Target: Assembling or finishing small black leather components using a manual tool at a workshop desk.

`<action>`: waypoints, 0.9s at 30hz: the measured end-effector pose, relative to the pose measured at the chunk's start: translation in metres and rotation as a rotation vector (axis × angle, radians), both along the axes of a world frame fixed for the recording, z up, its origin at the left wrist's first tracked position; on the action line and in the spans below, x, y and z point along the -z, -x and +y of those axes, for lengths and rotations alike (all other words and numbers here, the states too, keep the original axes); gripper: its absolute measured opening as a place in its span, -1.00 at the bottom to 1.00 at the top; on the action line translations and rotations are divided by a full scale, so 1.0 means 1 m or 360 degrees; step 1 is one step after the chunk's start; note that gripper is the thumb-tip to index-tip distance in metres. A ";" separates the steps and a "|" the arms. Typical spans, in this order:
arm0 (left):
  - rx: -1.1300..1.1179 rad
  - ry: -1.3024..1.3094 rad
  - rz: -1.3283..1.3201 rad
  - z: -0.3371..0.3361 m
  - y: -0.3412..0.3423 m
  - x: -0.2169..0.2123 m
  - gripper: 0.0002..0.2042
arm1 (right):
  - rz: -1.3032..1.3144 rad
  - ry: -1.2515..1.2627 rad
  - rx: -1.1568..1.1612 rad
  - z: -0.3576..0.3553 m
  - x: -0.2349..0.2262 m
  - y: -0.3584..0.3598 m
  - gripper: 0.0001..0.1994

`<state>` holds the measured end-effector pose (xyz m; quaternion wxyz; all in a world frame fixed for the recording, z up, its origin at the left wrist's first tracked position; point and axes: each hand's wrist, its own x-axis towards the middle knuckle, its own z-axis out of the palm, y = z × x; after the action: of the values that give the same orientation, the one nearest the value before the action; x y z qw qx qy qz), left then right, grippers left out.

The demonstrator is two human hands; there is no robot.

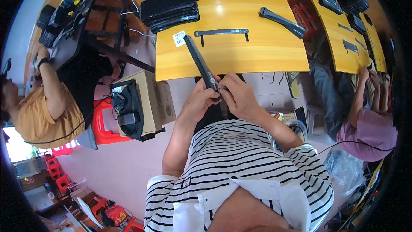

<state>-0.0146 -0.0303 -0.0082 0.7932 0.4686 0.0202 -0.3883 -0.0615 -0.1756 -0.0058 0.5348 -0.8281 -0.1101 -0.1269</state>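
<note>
My left hand is closed around the lower end of a long black strap. The strap slants up and left, its far end over the table's near part. My right hand pinches with thumb and forefinger at the same lower end, close against my left fingers. The small part in that pinch is mostly hidden. On the yellow wooden table lies another black strap with a ring at its left end and two short dark strips below it. A white printed label touches the held strap's far end.
Tall stacks of black straps stand at the table's back left; a small bundle of straps lies at right. A cardboard box with a black bag is at my left. Co-workers sit at both sides, near a red stool.
</note>
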 end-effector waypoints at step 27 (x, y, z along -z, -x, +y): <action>0.0636 -0.0039 -0.0114 -0.018 0.035 -0.018 -0.78 | -0.0016 -0.1137 0.1141 -0.142 0.000 -0.103 -0.91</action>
<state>-0.0495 -0.0486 0.0095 0.6949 0.4864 -0.0966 -0.5208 0.0418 -0.3176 -0.0056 0.7070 -0.5785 0.2287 -0.3363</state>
